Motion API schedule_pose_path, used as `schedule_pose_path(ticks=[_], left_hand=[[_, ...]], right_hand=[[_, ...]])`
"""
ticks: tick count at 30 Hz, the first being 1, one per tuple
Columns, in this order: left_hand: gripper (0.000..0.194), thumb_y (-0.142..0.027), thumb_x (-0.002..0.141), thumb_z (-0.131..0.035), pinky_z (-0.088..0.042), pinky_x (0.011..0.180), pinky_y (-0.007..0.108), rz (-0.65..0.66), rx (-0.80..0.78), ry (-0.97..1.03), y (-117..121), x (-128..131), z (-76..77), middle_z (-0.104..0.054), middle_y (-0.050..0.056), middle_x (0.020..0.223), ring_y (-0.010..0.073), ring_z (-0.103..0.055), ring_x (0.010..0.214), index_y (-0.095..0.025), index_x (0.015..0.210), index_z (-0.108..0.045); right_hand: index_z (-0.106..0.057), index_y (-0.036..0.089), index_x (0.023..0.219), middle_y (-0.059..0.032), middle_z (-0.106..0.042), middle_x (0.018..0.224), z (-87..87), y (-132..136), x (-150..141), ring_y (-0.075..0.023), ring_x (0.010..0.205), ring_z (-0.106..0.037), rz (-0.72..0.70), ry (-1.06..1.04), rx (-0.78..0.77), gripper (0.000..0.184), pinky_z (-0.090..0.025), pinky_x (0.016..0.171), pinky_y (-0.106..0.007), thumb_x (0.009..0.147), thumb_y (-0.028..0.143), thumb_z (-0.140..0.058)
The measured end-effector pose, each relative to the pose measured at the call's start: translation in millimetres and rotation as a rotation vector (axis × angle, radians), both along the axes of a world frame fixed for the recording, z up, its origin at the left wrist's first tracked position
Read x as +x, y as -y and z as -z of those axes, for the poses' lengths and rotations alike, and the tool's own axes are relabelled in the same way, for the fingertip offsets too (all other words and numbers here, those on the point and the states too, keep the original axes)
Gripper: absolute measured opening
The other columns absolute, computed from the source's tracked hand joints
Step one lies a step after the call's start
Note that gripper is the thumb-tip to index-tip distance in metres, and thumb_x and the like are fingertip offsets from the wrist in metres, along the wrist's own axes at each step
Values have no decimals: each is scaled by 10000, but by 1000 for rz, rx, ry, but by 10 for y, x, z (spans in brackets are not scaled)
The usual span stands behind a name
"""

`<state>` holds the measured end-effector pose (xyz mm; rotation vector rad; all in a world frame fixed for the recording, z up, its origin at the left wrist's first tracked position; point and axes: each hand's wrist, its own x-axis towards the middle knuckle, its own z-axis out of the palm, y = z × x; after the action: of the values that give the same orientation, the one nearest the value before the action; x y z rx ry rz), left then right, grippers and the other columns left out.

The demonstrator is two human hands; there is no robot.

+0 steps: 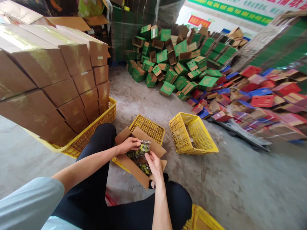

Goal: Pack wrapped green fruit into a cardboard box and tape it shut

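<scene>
Pinches shiny packet (145,147) above open box (133,171) with left grip (129,145) and right grip (154,163); may slip from only light edge hold.

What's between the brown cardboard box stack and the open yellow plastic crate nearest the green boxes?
Head view: a yellow plastic lattice crate, partly hidden by an open brown cardboard carton, plus grey concrete floor.
</scene>
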<state>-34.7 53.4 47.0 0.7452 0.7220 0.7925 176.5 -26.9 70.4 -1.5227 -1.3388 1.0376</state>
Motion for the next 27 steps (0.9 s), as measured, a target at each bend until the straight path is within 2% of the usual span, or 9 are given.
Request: schedule_pose_path(ticks=[3, 5, 9, 11, 16, 18, 20, 24, 27], left_hand=[[469, -430, 638, -963, -570, 901, 336, 17, -7, 36, 15, 3, -6, -736, 83, 958, 174, -719, 865, -125, 909, -732], [495, -379, 656, -959, -567, 940, 367, 55, 2, 53, 28, -7, -35, -740, 124, 1102, 211, -732, 955, -135, 1034, -751], [705, -308, 700, -937, -554, 997, 403, 122, 69, 66, 62, -32, -92, -561, 156, 1500, 297, -647, 1249, -252, 1350, -671], [769, -327, 715, -931, -554, 1002, 405, 122, 75, 50, 71, -36, -101, -499, 151, 1562, 305, -608, 1307, -288, 1417, -620], [848, -600, 761, -841, -586, 941, 419, 190, -110, 11, 56, -29, -95, -618, 182, 1422, 272, -746, 1039, -245, 1475, -556], [844, -720, 760, -768, -602, 897, 407, 228, -185, 5, 45, -27, -89, -657, 182, 1357, 273, -761, 970, -213, 1416, -609], [785, -757, 760, -736, -609, 863, 383, 243, -199, -8, 36, -26, -75, -685, 170, 1299, 258, -756, 943, -187, 1298, -687], [564, -515, 711, -900, -594, 876, 355, 216, -96, -34, 33, -33, -39, -729, 114, 1145, 190, -709, 926, -172, 1131, -742], [599, -378, 658, -958, -575, 867, 347, 173, -59, 11, 38, -42, -46, -721, 112, 1123, 171, -695, 898, -172, 1170, -724]], right_hand=[[-767, 172, 1168, -141, -808, 1087, -47, -4, -32, -316, 1005, -776, -31, -119, -58, 585, -624, 924, -459, 769, 600, -785], [-773, 160, 1137, -144, -811, 1062, -64, -6, -25, -311, 971, -779, 31, -108, -49, 589, -624, 916, -455, 740, 595, -808], [-770, 165, 1145, -132, -813, 1027, -72, 5, 7, -292, 937, -775, 120, -32, -21, 569, -630, 887, -427, 744, 568, -800], [-764, 173, 1169, -127, -808, 1052, -63, 17, 19, -287, 952, -770, 137, -5, -7, 556, -628, 888, -413, 756, 544, -790], [-775, 192, 1123, -113, -803, 1066, -19, 31, 53, -273, 922, -765, 130, 106, 27, 470, -625, 851, -385, 785, 518, -760], [-779, 207, 1109, -109, -799, 1084, -4, 28, 66, -273, 931, -761, 101, 154, 42, 446, -626, 836, -380, 798, 524, -744], [-777, 217, 1120, -108, -789, 1125, 7, 24, 72, -274, 993, -749, 63, 174, 70, 426, -621, 872, -382, 815, 512, -732], [-762, 212, 1173, -126, -746, 1245, 23, 20, 68, -277, 1152, -701, -4, 118, 127, 401, -571, 1020, -417, 858, 452, -697], [-723, 198, 1259, -144, -668, 1394, 43, 13, 72, -291, 1274, -642, 6, 33, 151, 459, -521, 1100, -447, 868, 434, -689]])
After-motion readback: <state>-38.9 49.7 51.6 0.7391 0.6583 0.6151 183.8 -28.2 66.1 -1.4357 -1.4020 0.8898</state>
